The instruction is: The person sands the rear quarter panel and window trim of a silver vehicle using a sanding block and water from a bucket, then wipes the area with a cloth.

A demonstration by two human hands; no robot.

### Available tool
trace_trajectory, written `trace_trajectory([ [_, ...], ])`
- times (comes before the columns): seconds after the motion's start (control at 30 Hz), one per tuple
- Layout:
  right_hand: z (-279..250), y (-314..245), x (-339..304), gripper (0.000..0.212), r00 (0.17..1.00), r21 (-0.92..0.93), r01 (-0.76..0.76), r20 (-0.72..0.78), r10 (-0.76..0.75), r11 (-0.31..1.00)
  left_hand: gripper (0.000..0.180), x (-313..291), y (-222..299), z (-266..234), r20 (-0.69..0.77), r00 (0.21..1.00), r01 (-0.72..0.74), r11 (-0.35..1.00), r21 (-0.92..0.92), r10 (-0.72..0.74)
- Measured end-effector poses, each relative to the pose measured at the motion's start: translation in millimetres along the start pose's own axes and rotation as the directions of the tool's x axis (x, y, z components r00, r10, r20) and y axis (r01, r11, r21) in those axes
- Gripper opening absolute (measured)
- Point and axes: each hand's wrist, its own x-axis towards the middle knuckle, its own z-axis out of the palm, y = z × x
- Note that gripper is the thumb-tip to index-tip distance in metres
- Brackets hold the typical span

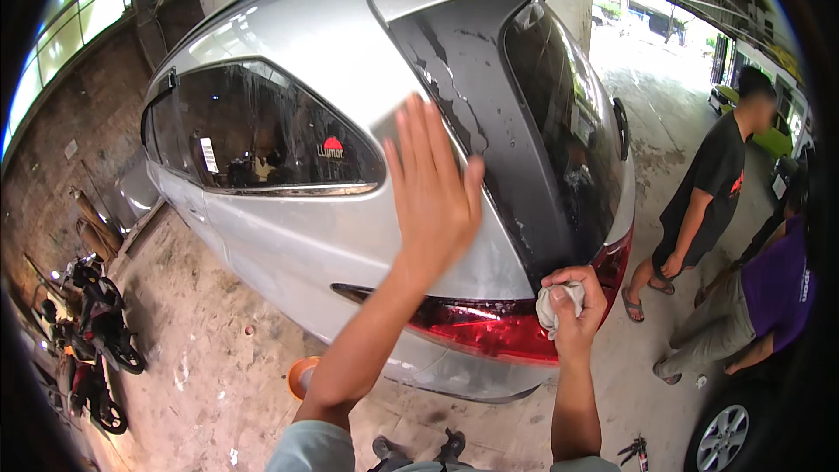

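Note:
A silver car (pixel 297 249) fills the middle, its rear side toward me. My left hand (pixel 433 197) lies open with fingers outstretched over the silver rear pillar, slightly blurred; whether the palm touches the paint I cannot tell. Beside its fingertips runs a wet dark grey trim panel (pixel 463 52) with water streaks and drops. My right hand (pixel 581 315) is closed around a crumpled off-white cloth (pixel 553 309) at the trim's lower end, by the red tail light (pixel 489 329). Drops also dot the dark rear window (pixel 559 105). A tinted side window (pixel 280 135) sits left of my left hand.
An orange bucket (pixel 294 378) stands on the floor beside the car. Motorcycles (pixel 103 310) are parked at the left. Two people (pixel 708 183) are at the right, one bending in a purple shirt (pixel 778 288). A wheel (pixel 724 437) and a black tool (pixel 640 453) lie lower right.

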Motion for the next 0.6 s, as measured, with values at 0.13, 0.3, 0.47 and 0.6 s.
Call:
trace_trajectory([
  [0.13,-5,2,4,0.010,0.999,-0.018,0.032,0.005,-0.031,0.999,0.061,19,-20,0,-0.101,0.995,0.006,1.000,0.007,-0.005],
  [0.3,0,3,5,0.011,0.997,-0.031,0.076,0.028,-0.075,0.997,0.057,147,-41,-49,-0.242,0.963,-0.034,0.943,0.330,0.119],
  [0.47,0,2,5,0.009,0.998,-0.049,0.068,0.015,-0.067,0.997,0.058,173,-41,-39,0.122,0.992,-0.101,0.847,0.522,0.043],
  [0.6,1,1,5,0.009,0.998,-0.055,0.062,0.013,-0.061,0.997,0.061,174,-33,-26,0.135,0.989,-0.002,0.926,0.377,-0.053],
])
